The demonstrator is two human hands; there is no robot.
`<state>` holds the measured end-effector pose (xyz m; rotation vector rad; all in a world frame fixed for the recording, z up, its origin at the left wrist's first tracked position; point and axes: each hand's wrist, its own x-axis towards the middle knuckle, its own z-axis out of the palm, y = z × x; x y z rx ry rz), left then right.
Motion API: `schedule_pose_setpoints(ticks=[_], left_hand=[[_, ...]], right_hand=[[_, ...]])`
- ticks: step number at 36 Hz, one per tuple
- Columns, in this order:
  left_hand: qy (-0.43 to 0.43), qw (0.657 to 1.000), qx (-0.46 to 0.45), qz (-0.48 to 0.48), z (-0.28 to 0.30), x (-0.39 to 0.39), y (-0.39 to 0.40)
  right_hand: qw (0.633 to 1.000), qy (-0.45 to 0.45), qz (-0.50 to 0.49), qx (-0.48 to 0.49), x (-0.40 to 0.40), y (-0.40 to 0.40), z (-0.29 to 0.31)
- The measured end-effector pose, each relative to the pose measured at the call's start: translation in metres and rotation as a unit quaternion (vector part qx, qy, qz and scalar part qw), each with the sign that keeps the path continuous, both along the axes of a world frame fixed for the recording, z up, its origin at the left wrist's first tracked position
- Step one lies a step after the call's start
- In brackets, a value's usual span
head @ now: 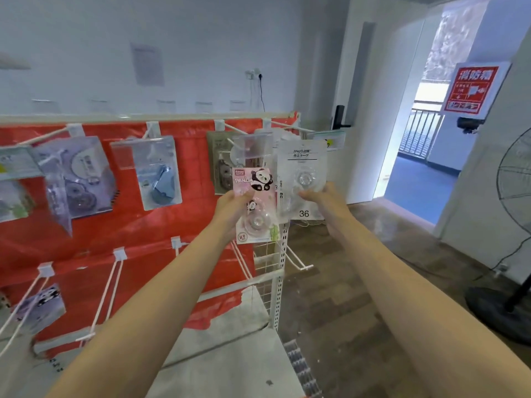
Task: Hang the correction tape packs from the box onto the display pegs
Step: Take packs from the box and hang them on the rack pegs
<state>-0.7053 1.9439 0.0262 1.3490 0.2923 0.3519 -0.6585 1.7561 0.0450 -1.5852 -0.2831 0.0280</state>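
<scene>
Both arms reach forward to the upper right end of the red display board (178, 225). The left hand (234, 203) grips a pink panda correction tape pack (255, 205) at its left edge, fingers curled round the card, and holds it upright in front of the board. The right hand (317, 196) grips a white correction tape pack (301, 179), marked 36 at its lower edge, by its right side. The two packs sit side by side, edges overlapping, just below the white peg (290, 126) at the board's top right corner. Further packs hang on pegs along the board's top row, left of the hands. A floor fan (514, 225) stands well right of the board.
</scene>
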Motion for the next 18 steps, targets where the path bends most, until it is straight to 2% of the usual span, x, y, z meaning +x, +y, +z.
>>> schedule_pose_setpoints(ticks=[9,18], left_hand=[[0.013,0.997,0.024,0.065,-0.003,0.029,-0.001],[-0.009,0.998,0.051,0.046,0.01,0.032,-0.01]], right_hand=[[0.994,0.034,0.074,-0.076,0.016,-0.002,-0.014],[0.998,0.037,0.041,0.011,0.024,-0.005,0.013]])
